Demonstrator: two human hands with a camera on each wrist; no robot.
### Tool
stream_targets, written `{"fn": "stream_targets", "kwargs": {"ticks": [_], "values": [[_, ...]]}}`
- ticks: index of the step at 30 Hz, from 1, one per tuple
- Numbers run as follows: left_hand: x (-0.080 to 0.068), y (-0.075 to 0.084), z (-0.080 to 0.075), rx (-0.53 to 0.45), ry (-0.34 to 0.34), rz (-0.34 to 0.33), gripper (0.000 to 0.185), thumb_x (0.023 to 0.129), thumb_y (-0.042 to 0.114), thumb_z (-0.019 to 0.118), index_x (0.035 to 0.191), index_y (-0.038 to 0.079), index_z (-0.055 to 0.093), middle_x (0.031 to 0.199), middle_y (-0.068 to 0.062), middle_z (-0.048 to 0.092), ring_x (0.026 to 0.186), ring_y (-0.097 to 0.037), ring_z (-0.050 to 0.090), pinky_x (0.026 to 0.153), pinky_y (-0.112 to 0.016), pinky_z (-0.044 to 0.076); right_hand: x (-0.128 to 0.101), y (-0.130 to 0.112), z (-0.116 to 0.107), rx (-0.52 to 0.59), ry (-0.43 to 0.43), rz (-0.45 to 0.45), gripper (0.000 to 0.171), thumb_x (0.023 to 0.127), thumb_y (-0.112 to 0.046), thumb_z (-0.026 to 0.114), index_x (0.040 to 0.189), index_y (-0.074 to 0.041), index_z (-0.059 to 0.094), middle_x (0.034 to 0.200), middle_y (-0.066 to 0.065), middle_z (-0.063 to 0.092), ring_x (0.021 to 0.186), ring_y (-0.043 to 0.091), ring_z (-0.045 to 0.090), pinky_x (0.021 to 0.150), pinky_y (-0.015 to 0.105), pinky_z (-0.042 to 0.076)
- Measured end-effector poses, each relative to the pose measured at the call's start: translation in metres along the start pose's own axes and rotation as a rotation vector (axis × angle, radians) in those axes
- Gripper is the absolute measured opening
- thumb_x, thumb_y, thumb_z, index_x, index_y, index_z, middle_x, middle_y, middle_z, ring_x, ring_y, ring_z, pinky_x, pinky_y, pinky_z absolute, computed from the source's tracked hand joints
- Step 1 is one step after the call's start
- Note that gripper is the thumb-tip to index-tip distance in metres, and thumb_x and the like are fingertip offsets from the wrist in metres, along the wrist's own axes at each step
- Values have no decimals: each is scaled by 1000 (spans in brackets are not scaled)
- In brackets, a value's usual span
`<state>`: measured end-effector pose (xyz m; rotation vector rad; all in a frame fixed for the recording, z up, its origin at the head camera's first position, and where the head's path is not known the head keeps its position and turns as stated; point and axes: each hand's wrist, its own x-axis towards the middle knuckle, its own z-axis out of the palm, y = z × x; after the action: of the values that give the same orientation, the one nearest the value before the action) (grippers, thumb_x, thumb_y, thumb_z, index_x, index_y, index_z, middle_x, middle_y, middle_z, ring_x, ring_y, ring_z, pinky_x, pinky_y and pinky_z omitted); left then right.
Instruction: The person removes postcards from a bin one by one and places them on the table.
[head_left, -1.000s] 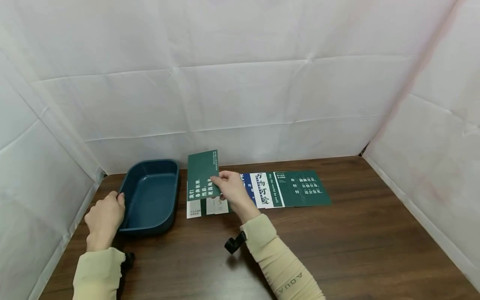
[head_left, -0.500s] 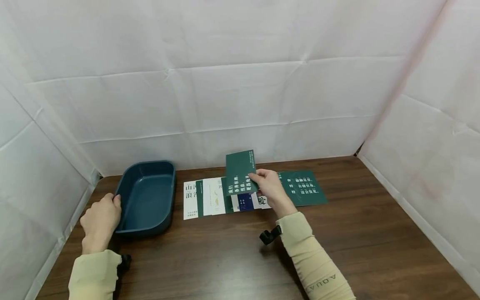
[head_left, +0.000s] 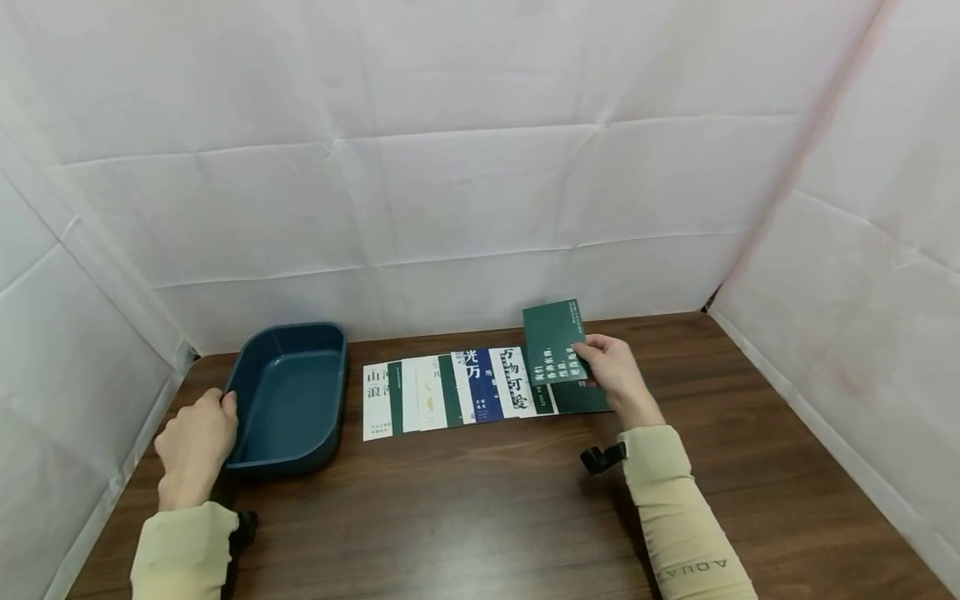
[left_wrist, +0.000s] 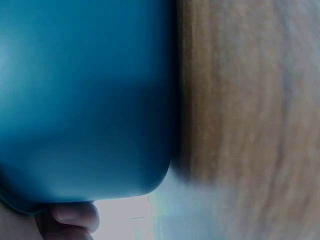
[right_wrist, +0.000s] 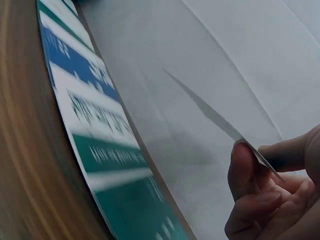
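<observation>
My right hand pinches a dark green card with white characters and holds it tilted up above the right end of a row of overlapping cards on the wooden table. In the right wrist view the held card shows edge-on between thumb and fingers, with the row of cards below. My left hand grips the near left rim of an empty dark blue tray; the left wrist view shows the tray wall close up.
White sheeting walls in the table at the back and both sides. Bare wood lies in front of the cards and to the right. Black wrist camera mounts sit on both sleeves.
My right hand has carried the green card rightward along the row, from beside the tray to the row's right end, uncovering the left cards. The left hand stays on the tray.
</observation>
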<state>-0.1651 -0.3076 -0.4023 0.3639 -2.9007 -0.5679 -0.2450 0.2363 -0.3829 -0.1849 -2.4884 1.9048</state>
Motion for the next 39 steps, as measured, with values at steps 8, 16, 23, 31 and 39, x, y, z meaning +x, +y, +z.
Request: {"fn": "stream_targets", "kwargs": {"ticks": [8,16,23,31,39], "values": [[0,-3,0,0,0,9,43,106,28,33,120,-9,51,103,-43,56,77,-57,56,57,-60,42,5,16,-44,-76,42,22,34,102,-23,53,124,3,58,79,-3,62,59,8,54,60,33,48],[1,-1,1,-1,15,14,42,106,27,34,118,-8,53,100,-43,56,76,-57,56,56,-60,41,7,34,-78,-116,84,97,42,104,-25,48,135,3,51,86,0,61,64,6,56,61,31,48],[0,0,1,-4,11,7,41,106,27,34,116,-8,53,97,-42,56,73,-56,56,54,-59,41,9,48,-93,-193,99,122,45,104,-23,46,139,6,46,95,5,60,70,7,56,60,28,47],[0,1,0,-4,18,-3,40,106,27,34,114,-8,53,99,-42,56,77,-57,56,57,-62,42,13,59,-96,-251,77,162,47,104,-22,46,142,6,43,110,15,59,82,16,56,65,32,47],[0,0,1,0,19,6,40,106,26,35,118,-8,52,100,-43,56,75,-57,56,56,-61,42,11,63,-89,-560,154,92,40,100,-21,52,128,9,55,127,31,53,115,46,50,89,53,44]]}}
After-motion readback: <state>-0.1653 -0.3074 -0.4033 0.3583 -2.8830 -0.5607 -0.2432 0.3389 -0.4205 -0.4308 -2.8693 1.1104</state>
